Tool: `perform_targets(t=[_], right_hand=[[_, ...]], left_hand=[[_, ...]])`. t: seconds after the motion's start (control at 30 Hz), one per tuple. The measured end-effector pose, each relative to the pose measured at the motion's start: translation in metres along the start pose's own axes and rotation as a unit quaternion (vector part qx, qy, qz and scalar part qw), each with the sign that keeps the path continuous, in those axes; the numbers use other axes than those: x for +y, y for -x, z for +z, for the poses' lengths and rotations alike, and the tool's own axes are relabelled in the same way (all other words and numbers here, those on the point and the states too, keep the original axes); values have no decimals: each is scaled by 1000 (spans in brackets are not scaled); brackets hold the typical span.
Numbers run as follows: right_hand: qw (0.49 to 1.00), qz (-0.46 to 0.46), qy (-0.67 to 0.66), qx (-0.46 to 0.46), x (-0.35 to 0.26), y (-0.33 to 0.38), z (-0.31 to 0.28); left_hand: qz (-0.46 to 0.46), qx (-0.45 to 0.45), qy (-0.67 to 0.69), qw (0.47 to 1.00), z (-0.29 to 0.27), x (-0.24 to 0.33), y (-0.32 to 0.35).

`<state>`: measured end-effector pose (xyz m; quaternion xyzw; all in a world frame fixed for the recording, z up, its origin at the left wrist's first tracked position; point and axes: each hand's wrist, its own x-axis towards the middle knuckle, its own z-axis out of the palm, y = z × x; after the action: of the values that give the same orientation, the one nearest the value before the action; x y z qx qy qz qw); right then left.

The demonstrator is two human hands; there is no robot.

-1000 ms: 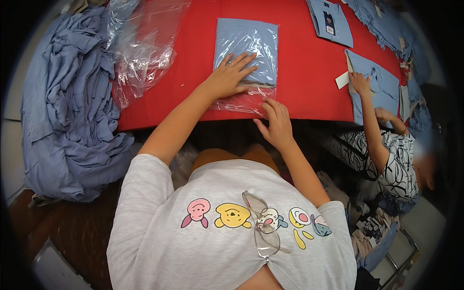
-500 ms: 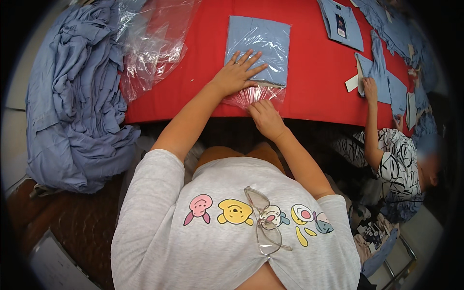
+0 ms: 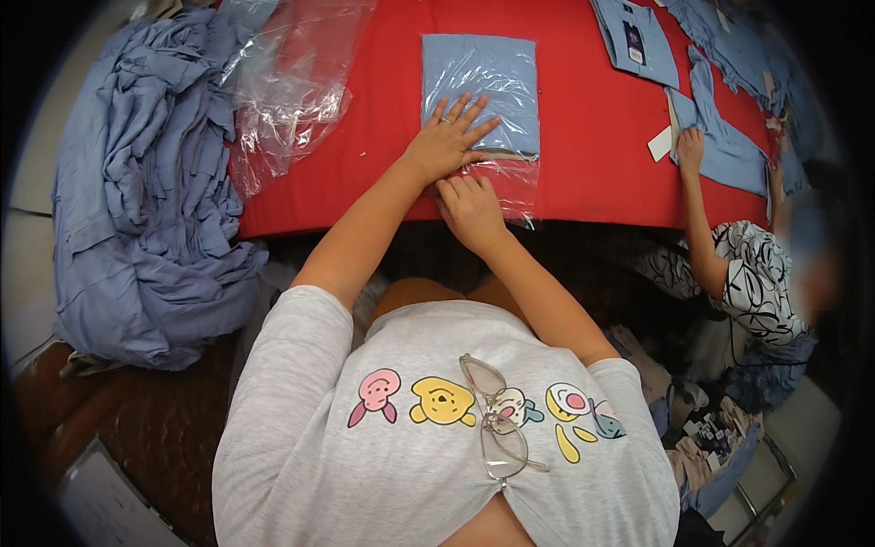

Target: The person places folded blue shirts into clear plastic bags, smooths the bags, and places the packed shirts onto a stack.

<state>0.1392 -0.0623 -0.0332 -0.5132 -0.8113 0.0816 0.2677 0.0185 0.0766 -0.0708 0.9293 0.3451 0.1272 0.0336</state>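
A folded light-blue garment (image 3: 478, 68) lies inside a clear plastic bag (image 3: 512, 178) on the red-covered table. My left hand (image 3: 445, 143) presses flat on the bagged garment's lower left part, its fingers spread. Just below it, my right hand (image 3: 471, 210) is closed with curled fingers at the bag's near end, by its left corner. The bag's loose near end reaches past the garment toward the table's front edge. The fingertips of my right hand are partly hidden.
A big heap of blue garments (image 3: 146, 201) stands at the left. Empty clear bags (image 3: 287, 100) lie beside it on the red cloth (image 3: 602, 173). At the right, a co-worker's hand (image 3: 690, 150) touches a blue garment (image 3: 729, 150) near a folded tagged one (image 3: 661, 55).
My right hand has moved left along the bag's near end, which now lies flatter. My left hand stays spread on the garment. The co-worker's arm has shifted slightly.
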Motion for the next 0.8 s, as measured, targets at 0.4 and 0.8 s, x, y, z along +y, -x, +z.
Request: perform_targets(t=[0.4, 0.8], right_hand=[[976, -196, -52, -80, -6, 38, -7], [946, -94, 119, -287, 127, 62, -139]], left_hand=[[14, -15, 1, 1000, -9, 8, 6], [71, -203, 67, 974, -79, 25, 114]])
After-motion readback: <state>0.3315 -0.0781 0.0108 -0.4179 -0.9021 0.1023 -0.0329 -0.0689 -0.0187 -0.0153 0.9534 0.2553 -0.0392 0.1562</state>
